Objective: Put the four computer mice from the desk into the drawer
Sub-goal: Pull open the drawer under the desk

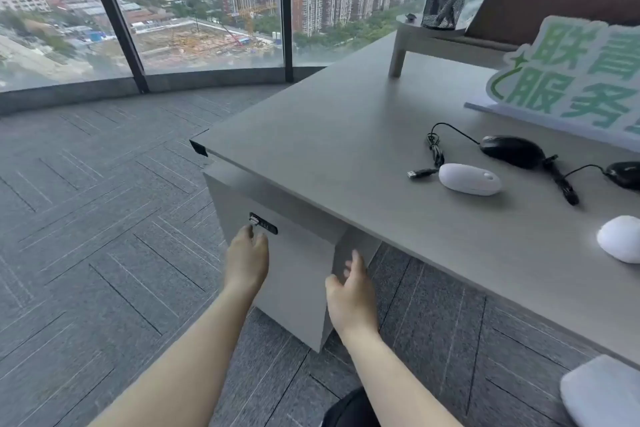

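Note:
Several mice lie on the grey desk [339, 135]: a white one [469, 179], a black corded one [510, 151], a second black one [625, 174] at the right edge, and another white one [621, 243] nearer me. Under the desk's left corner stands the grey drawer unit [298, 274], its front closed, with a black lock panel [263, 222]. My left hand [246, 258] rests against the front just below the lock, fingers together, holding nothing. My right hand [349, 291] touches the unit's right edge with fingers spread.
A green and white sign [568, 76] stands at the back right of the desk. A mesh pen holder [445, 2] sits on a small riser [429, 35]. Black cables with a USB plug [420, 173] trail beside the mice. Grey carpet and floor-height windows lie to the left.

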Available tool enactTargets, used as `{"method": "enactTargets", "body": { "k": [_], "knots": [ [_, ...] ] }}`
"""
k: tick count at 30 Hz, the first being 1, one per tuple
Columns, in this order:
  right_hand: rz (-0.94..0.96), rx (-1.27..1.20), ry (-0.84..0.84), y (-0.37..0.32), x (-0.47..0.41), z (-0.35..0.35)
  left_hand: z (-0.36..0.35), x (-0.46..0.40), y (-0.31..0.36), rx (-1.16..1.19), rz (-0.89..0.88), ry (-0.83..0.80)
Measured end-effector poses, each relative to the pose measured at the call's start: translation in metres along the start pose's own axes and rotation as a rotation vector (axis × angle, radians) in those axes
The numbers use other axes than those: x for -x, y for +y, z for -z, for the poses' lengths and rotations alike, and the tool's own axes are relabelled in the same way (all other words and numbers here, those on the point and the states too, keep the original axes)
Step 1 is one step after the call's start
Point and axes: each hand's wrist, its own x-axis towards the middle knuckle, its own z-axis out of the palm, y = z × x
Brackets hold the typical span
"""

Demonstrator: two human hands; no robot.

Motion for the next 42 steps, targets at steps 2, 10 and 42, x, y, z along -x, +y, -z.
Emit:
{"method": "enactTargets", "body": {
  "k": [2,10,42],
  "knots": [
    [-0.065,-0.001,-0.012,0.001,-0.009,-0.008,-0.007,-0.018,-0.003,0.042,0.112,-0.021],
    [-0.109,-0.068,0.059,0.013,-0.030,-0.029,-0.029,-0.087,-0.019,0.487,0.406,-0.027],
    [0.193,0.272,-0.696,0.016,0.144,-0.077,0.153,0.078,-0.177,0.732,0.492,0.249]
  ]
}}
